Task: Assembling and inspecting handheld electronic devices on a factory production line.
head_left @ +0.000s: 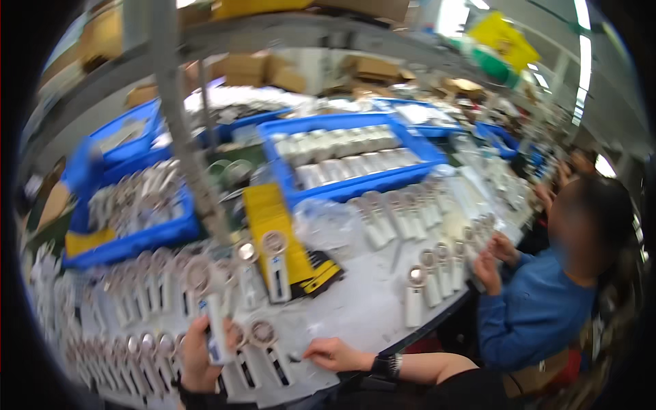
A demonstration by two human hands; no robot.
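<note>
My left hand (199, 361) is wrapped round the handle of a white handheld fan (216, 326), holding it upright with its round head up. My right hand (332, 354) rests low over the white table (362, 301), fingers curled together; what they hold, if anything, is too blurred to make out. A small dark bit (295, 357) lies by its fingertips. Between my hands lies another white fan (270, 350) with a dark strip down its handle, and one more beside it. Farther off, a fan (276, 265) lies on yellow-and-black packaging (263, 212).
Rows of fans (147, 362) fill the table's left side; more stand at the right (437, 270). A clear plastic bag (328, 224) lies mid-table. Blue bins (290, 195) of white parts stand behind, past a metal post (179, 116). A person in blue (540, 307) works at the right.
</note>
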